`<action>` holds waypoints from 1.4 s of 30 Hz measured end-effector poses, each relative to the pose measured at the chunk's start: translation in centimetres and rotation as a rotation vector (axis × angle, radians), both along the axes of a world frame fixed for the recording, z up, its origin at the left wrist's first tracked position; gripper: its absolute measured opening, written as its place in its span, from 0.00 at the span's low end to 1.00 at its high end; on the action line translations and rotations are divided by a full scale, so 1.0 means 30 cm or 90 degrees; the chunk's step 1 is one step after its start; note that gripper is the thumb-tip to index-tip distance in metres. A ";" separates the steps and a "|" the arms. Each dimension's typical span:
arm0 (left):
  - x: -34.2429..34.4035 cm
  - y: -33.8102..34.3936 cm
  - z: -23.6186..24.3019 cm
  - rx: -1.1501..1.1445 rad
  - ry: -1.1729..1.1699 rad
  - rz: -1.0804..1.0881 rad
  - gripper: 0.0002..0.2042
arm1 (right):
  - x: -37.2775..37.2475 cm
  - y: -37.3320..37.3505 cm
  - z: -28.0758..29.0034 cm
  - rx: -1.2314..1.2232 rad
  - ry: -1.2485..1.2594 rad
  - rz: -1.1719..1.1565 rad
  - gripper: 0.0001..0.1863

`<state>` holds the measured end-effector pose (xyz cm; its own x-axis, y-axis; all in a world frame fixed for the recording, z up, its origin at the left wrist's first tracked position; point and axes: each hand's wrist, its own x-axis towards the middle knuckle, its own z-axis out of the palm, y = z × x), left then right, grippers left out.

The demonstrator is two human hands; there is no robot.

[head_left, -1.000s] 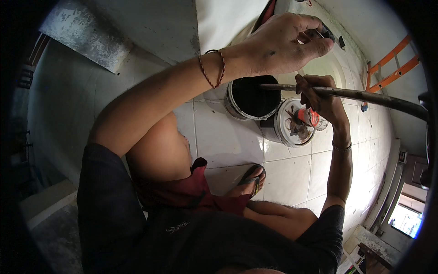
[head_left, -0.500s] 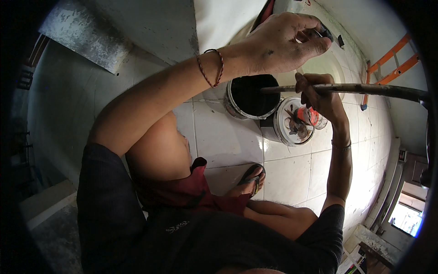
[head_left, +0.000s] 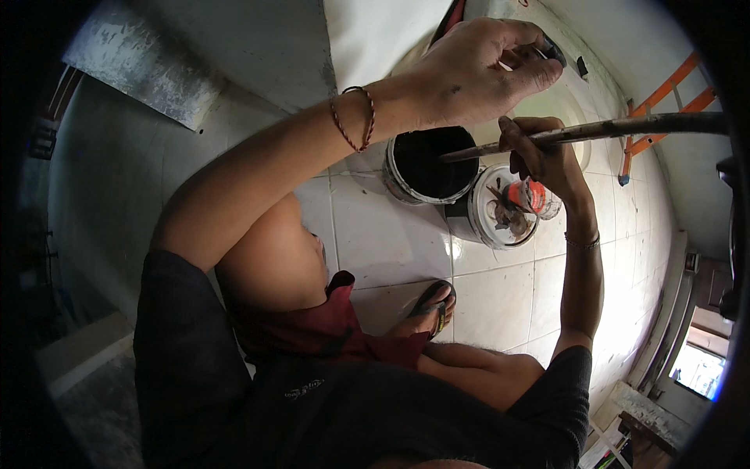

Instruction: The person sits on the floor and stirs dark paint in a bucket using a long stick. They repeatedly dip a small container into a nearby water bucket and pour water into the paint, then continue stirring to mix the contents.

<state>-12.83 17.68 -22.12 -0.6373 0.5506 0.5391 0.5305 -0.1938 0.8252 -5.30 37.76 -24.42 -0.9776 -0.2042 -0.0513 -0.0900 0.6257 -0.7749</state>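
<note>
In the head view, pale floor tiles [head_left: 492,301] spread mid-frame; an orange ladder [head_left: 683,74] stands upper right. The open bucket [head_left: 401,185], upper centre, contains something black. The right hand [head_left: 553,156] grips a long stick [head_left: 625,127] reaching into its mouth. Beside it, a lidded bucket [head_left: 462,223] bears a red can [head_left: 525,197]. The left hand [head_left: 484,74] is curled above; whether it holds anything, I cannot tell.

1. Lit mainly from the right, with strong white glare on the floor tiles [head_left: 629,305].
2. Rather dim at the left; softly shaded beside the open bucket [head_left: 400,189].
3. Overexposed at the bright rectangle [head_left: 699,370], lower right.
4. Curved and darkened toward the round rim; fairly sharp in the middle.
</note>
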 end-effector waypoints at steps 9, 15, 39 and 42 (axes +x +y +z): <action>0.017 -0.023 0.028 -0.067 -0.074 0.012 0.17 | -0.023 0.025 0.080 -0.006 0.050 -0.089 0.24; -0.023 -0.024 0.043 -0.013 -0.040 -0.113 0.16 | -0.012 0.057 0.226 -0.028 0.164 -0.100 0.21; -0.018 -0.020 0.025 0.028 -0.066 -0.088 0.16 | 0.030 0.151 0.349 -0.049 0.263 -0.192 0.19; -0.017 -0.021 0.023 0.034 -0.049 -0.093 0.16 | 0.025 0.138 0.332 -0.058 0.287 -0.191 0.20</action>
